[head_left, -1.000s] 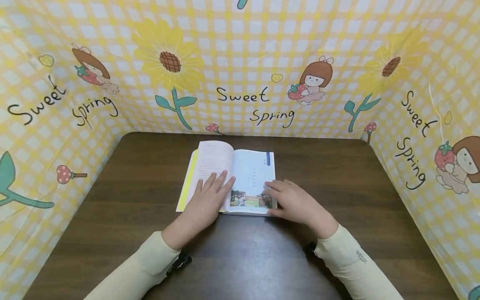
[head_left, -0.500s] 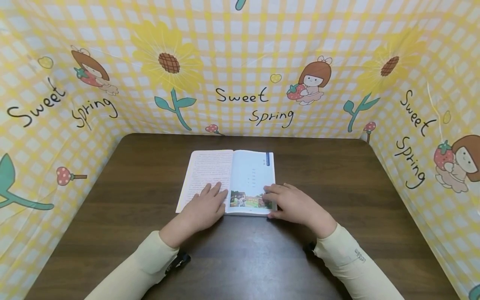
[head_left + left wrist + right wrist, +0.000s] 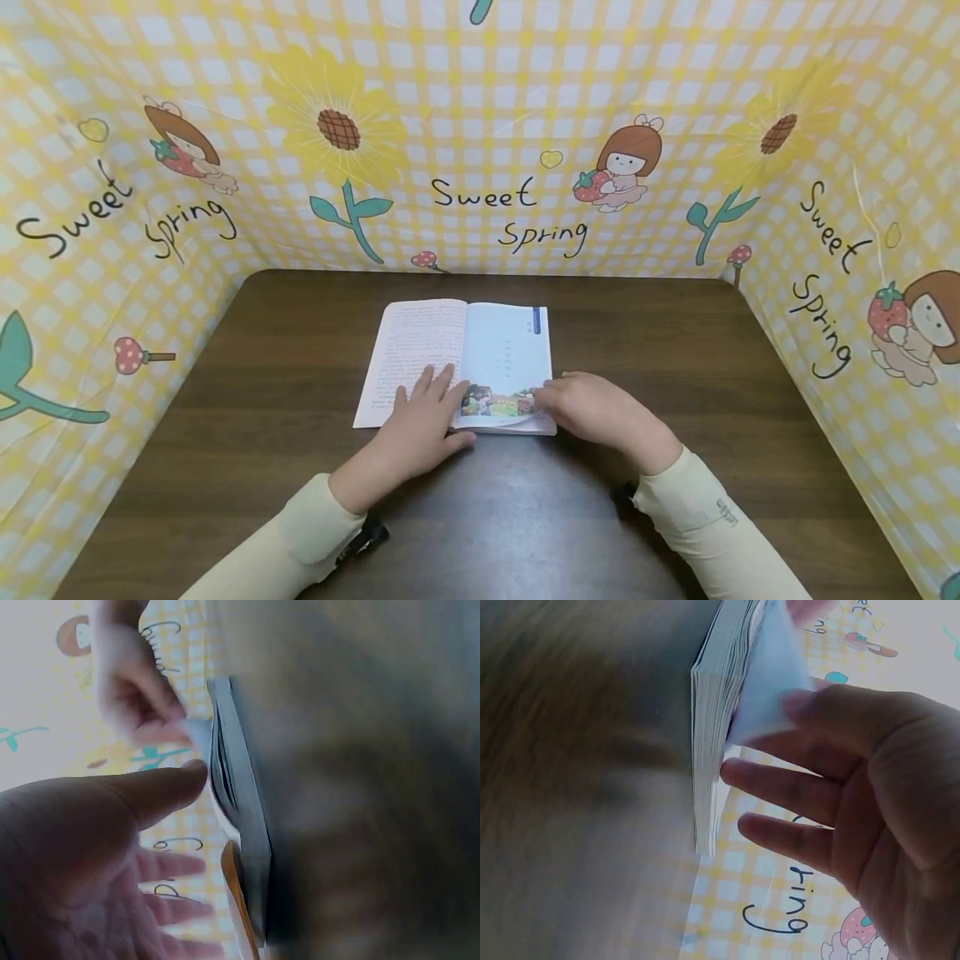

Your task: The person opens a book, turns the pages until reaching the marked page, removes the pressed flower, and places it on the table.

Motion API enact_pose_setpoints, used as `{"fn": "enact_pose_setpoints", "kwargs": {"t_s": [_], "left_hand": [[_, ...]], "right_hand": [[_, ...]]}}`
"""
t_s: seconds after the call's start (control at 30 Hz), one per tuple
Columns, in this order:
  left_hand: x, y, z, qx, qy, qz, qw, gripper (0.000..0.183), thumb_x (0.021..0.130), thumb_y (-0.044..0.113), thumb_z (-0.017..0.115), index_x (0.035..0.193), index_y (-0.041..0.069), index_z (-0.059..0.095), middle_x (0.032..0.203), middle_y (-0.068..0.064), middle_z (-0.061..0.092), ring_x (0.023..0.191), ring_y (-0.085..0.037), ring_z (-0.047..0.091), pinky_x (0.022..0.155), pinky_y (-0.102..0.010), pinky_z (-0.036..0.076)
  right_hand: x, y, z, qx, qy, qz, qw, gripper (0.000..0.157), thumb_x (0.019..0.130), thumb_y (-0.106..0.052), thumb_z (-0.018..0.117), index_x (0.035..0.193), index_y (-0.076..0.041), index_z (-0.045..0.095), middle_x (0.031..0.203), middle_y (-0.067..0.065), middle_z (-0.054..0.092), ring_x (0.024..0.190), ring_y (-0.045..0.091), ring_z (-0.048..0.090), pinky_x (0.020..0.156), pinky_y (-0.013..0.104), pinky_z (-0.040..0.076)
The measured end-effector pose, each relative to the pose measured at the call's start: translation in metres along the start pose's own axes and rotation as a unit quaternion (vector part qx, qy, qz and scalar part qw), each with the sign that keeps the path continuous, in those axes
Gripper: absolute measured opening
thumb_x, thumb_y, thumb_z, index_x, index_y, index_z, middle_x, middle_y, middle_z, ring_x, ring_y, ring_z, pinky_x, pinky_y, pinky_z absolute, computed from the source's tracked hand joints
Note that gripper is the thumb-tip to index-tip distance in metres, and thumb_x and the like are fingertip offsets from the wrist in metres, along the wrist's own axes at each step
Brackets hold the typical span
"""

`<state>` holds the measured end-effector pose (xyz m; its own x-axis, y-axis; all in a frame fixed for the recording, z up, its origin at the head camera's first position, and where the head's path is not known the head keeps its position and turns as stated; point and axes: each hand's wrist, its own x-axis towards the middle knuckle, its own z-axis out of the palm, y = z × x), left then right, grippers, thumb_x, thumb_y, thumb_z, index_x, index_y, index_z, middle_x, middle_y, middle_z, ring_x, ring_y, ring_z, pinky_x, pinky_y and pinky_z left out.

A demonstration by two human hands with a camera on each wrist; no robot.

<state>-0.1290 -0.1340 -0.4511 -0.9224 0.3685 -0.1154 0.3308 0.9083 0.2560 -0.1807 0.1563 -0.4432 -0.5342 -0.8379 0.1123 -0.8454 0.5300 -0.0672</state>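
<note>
A person's right hand [image 3: 607,412] pinches the lower outer corner of a pale-blue page [image 3: 502,350] between thumb and fingers, bending it up from the thick stack beneath. The book [image 3: 463,337] lies spread in two on a dark wood tabletop [image 3: 675,350], its lower edge toward the person. The left hand [image 3: 420,425] rests palm down on the lower part of the printed left-hand page [image 3: 416,333], fingers extended and spread, holding nothing; the thumb reaches past the book's lower edge.

The step in hand appears to be the start of a page turn, with the corner raised but the sheet not yet carried over. The next move seems to call for a firm pinch and a sweep toward the left. The left hand lies where the page would land, its index finger reaching the gutter, and would likely have to give way.

Behind, a yellow checked cloth [image 3: 480,108] with flowers and "Sweet Spring" lettering encloses the scene. Cream sleeves [image 3: 712,533] cover both forearms, well below the book.
</note>
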Motion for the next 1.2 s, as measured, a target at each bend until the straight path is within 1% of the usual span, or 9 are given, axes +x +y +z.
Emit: {"fn": "enact_pose_setpoints", "kwargs": {"t_s": [0.1, 0.17, 0.37, 0.6, 0.73, 0.83, 0.97, 1.07, 1.2], "left_hand": [[-0.001, 0.004, 0.000, -0.009, 0.015, 0.039, 0.9991, 0.063, 0.095, 0.047, 0.070, 0.149, 0.017, 0.055, 0.162, -0.011, 0.040, 0.154, -0.039, 0.027, 0.113, -0.076, 0.023], [-0.002, 0.006, 0.001, -0.005, 0.023, 0.056, 0.9982, 0.055, 0.096, 0.044, 0.070, 0.144, 0.018, 0.060, 0.158, -0.008, 0.047, 0.152, -0.037, 0.032, 0.113, -0.075, 0.025], [0.000, 0.004, 0.003, 0.007, 0.052, 0.076, 0.9957, 0.045, 0.097, 0.038, 0.070, 0.137, 0.018, 0.066, 0.149, -0.007, 0.057, 0.145, -0.038, 0.043, 0.111, -0.071, 0.033], [0.006, 0.000, 0.003, 0.005, 0.104, 0.096, 0.9899, 0.029, 0.096, 0.023, 0.073, 0.124, 0.015, 0.074, 0.131, -0.005, 0.071, 0.131, -0.035, 0.059, 0.104, -0.056, 0.049], [0.007, -0.001, 0.003, 0.001, 0.127, 0.084, 0.9883, 0.046, 0.097, 0.017, 0.070, 0.141, 0.013, 0.061, 0.127, -0.011, 0.071, 0.123, -0.035, 0.064, 0.098, -0.052, 0.053], [0.005, -0.001, 0.003, 0.012, 0.153, 0.068, 0.9859, 0.075, 0.095, 0.015, 0.072, 0.160, 0.012, 0.035, 0.144, -0.021, 0.058, 0.132, -0.040, 0.056, 0.102, -0.056, 0.050], [0.002, -0.001, 0.002, 0.068, 0.199, 0.050, 0.9763, 0.111, 0.086, 0.020, 0.081, 0.166, 0.015, 0.004, 0.169, -0.025, 0.012, 0.153, -0.047, 0.019, 0.114, -0.069, 0.030], [0.000, -0.002, 0.001, 0.118, 0.239, 0.045, 0.9629, 0.123, 0.079, 0.024, 0.088, 0.166, 0.019, 0.000, 0.170, -0.023, -0.009, 0.156, -0.047, -0.002, 0.117, -0.073, 0.014], [-0.001, -0.003, -0.001, 0.158, 0.261, 0.049, 0.9512, 0.121, 0.075, 0.023, 0.089, 0.166, 0.022, 0.010, 0.171, -0.019, -0.012, 0.156, -0.045, -0.010, 0.119, -0.072, -0.001]], "right_hand": [[0.000, -0.001, -0.002, 0.005, 0.022, 0.024, 0.999, 0.013, 0.097, -0.008, 0.063, 0.101, -0.019, 0.069, 0.068, -0.012, 0.056, 0.057, 0.008, 0.045, 0.056, 0.025, 0.043], [0.000, -0.001, -0.004, -0.002, 0.041, 0.029, 0.999, 0.015, 0.095, -0.006, 0.063, 0.102, -0.019, 0.069, 0.064, -0.013, 0.052, 0.054, 0.007, 0.041, 0.053, 0.024, 0.040], [0.000, -0.004, -0.009, -0.053, 0.116, 0.007, 0.992, 0.016, 0.094, -0.011, 0.068, 0.107, -0.021, 0.072, 0.088, -0.011, 0.075, 0.069, 0.007, 0.063, 0.069, 0.028, 0.052], [0.002, -0.006, -0.013, -0.056, 0.210, -0.032, 0.976, 0.013, 0.094, -0.014, 0.074, 0.106, -0.016, 0.072, 0.098, -0.005, 0.077, 0.087, 0.013, 0.073, 0.077, 0.034, 0.057], [0.004, -0.006, -0.014, -0.052, 0.267, -0.025, 0.962, 0.013, 0.094, -0.014, 0.073, 0.107, -0.013, 0.071, 0.099, -0.001, 0.076, 0.093, 0.018, 0.073, 0.082, 0.038, 0.058], [0.004, -0.004, -0.015, -0.047, 0.300, -0.004, 0.953, 0.018, 0.092, -0.013, 0.074, 0.109, -0.010, 0.071, 0.101, 0.001, 0.075, 0.099, 0.022, 0.072, 0.086, 0.041, 0.058], [0.003, -0.002, -0.015, -0.036, 0.301, 0.017, 0.953, 0.021, 0.091, -0.011, 0.077, 0.111, -0.010, 0.071, 0.102, 0.001, 0.074, 0.100, 0.022, 0.071, 0.087, 0.041, 0.057], [0.003, -0.002, -0.014, -0.030, 0.281, 0.024, 0.959, 0.021, 0.091, -0.011, 0.076, 0.112, -0.011, 0.072, 0.104, -0.001, 0.074, 0.101, 0.020, 0.071, 0.088, 0.040, 0.057], [0.003, -0.002, -0.012, -0.025, 0.245, 0.032, 0.969, 0.024, 0.091, -0.012, 0.075, 0.115, -0.014, 0.072, 0.109, -0.002, 0.074, 0.104, 0.020, 0.070, 0.088, 0.040, 0.057]]}}
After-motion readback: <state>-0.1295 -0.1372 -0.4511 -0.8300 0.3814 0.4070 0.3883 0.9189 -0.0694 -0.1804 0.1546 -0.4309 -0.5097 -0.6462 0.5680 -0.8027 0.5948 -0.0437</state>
